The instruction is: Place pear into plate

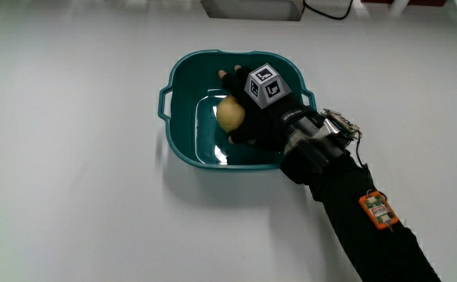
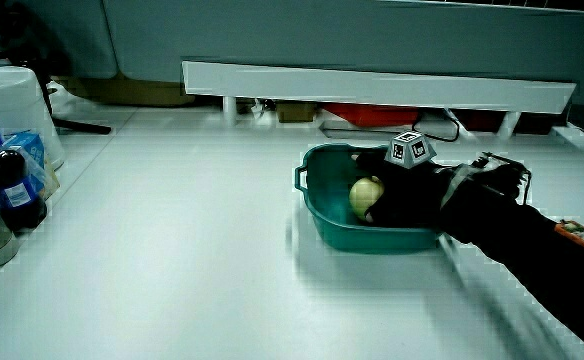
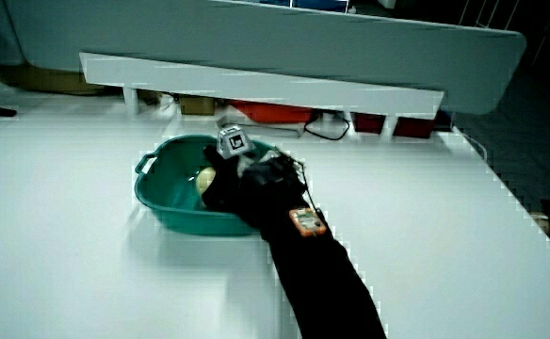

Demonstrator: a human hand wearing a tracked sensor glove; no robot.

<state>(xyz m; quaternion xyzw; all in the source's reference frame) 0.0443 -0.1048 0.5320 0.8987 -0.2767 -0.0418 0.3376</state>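
A teal plate (image 1: pixel 183 72), deep like a basin with two handles, stands on the white table. Inside it lies a pale yellow pear (image 1: pixel 230 114). The hand (image 1: pixel 253 116) reaches into the plate over the rim nearer the person, and its fingers curl around the pear. The patterned cube (image 1: pixel 265 84) sits on the back of the hand. Both side views show the same: the pear (image 2: pixel 365 195) (image 3: pixel 204 179) low inside the plate (image 2: pixel 340 226) (image 3: pixel 165 204), with the hand (image 2: pixel 404 192) (image 3: pixel 239 176) closed on it. The pear's underside is hidden by the plate's wall.
A small orange device (image 1: pixel 377 210) is strapped to the forearm. In a side view, a dark bottle (image 2: pixel 7 185) and a white container (image 2: pixel 14 100) stand at the table's edge. A low white partition (image 2: pixel 372 80) runs along the table, with a white box (image 1: pixel 252 8) and a cable (image 1: pixel 330 12) by it.
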